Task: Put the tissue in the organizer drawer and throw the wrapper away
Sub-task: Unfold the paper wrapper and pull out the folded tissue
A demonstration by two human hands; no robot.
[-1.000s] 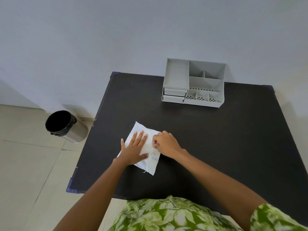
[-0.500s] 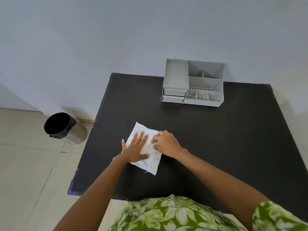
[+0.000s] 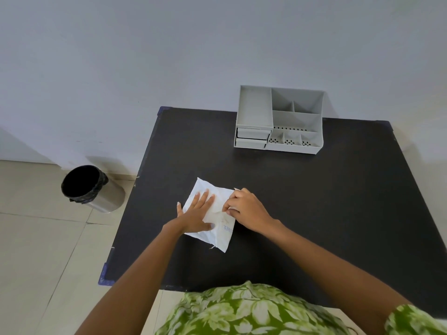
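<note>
- Pressing flat with spread fingers, the left hand (image 3: 197,217) lies palm-down on the white tissue packet (image 3: 219,228), covering its left half; nothing is gripped, the hand only weighs the packet down.
- The right hand (image 3: 246,210) sits just beside the left, its fingers curled and pinching the packet's right edge near the upper corner; thumb and fingertips are closed on the wrapper material there.
- The two hands are close together, nearly touching over the middle of the packet.
- The packet rests flat on the black table (image 3: 314,201), tilted like a diamond, one corner poking out beyond the left fingertips and another below the left wrist. Faint blue print shows on it under the right hand.
- Whether the wrapper is already torn cannot be told.
- Beyond the right hand, well apart from it and at the far edge of the table against the wall, stands the grey organizer (image 3: 279,119), with open compartments on top and at the right.
- Its two small drawers (image 3: 252,137) are stacked at its lower left front; both look pushed in.
- Far to the left of the left hand, on the tiled floor (image 3: 36,250) beside the table, stands a metal bin (image 3: 93,188) lined with a black bag.
- A green floral sleeve (image 3: 416,320) shows on the right arm.
</note>
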